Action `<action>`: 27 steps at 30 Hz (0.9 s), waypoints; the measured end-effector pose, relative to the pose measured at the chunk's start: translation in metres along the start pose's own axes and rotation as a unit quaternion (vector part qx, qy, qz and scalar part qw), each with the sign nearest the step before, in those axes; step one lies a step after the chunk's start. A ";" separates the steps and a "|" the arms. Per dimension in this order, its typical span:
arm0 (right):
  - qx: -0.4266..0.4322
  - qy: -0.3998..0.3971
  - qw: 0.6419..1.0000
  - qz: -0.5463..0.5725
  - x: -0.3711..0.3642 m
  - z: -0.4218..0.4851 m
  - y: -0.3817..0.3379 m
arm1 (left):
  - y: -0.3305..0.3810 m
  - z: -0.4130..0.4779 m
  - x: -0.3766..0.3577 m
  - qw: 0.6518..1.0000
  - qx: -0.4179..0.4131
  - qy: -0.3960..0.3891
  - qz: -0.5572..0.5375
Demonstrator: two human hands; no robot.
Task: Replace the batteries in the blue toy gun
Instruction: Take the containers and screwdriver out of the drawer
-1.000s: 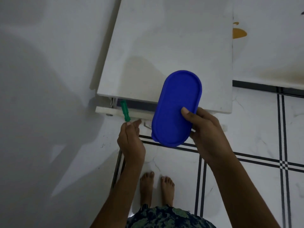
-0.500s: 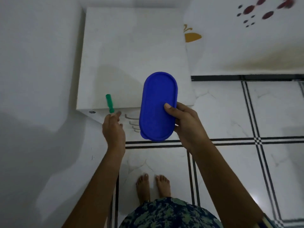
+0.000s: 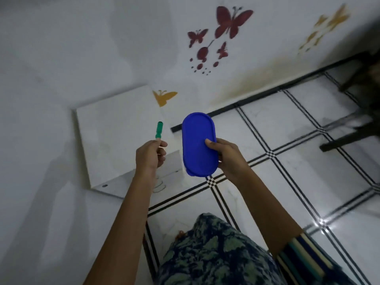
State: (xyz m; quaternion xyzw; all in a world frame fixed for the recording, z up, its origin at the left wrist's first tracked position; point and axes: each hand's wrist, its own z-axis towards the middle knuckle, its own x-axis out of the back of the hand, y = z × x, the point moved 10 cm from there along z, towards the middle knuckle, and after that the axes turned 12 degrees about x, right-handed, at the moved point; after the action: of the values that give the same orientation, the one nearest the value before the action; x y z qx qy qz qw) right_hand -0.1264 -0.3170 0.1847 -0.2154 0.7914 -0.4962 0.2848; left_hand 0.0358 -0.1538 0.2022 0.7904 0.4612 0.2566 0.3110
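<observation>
A home room: butterfly wall decals [image 3: 232, 23], tiled floor [image 3: 287, 140], white cabinet [image 3: 115, 140].

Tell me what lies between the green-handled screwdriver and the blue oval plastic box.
Nothing held: the head view shows only white cabinet top behind the gap between green-handled screwdriver and blue oval plastic box.

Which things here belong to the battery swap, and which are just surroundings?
Job:
- green-handled screwdriver, in the left hand
- blue oval lidded box, in the right hand

Surroundings:
- white cabinet
- butterfly wall stickers
- dark furniture legs

No toy gun in view.
</observation>
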 end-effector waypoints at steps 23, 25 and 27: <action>0.114 0.403 0.900 0.118 0.648 -0.119 -0.172 | -0.043 -0.223 -0.722 0.886 -0.084 -0.356 0.285; 0.116 0.419 0.892 0.123 0.703 -0.116 -0.179 | -0.050 -0.235 -0.789 0.875 -0.087 -0.372 0.296; 0.116 0.438 0.882 0.125 0.760 -0.112 -0.185 | -0.057 -0.242 -0.856 0.867 -0.095 -0.380 0.308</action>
State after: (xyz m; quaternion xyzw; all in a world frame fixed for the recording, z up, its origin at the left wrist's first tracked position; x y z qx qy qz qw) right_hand -0.7558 -0.7931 0.2109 0.1594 0.7925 -0.5886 -0.0087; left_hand -0.5432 -0.8316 0.2222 0.8953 0.0134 0.0618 0.4409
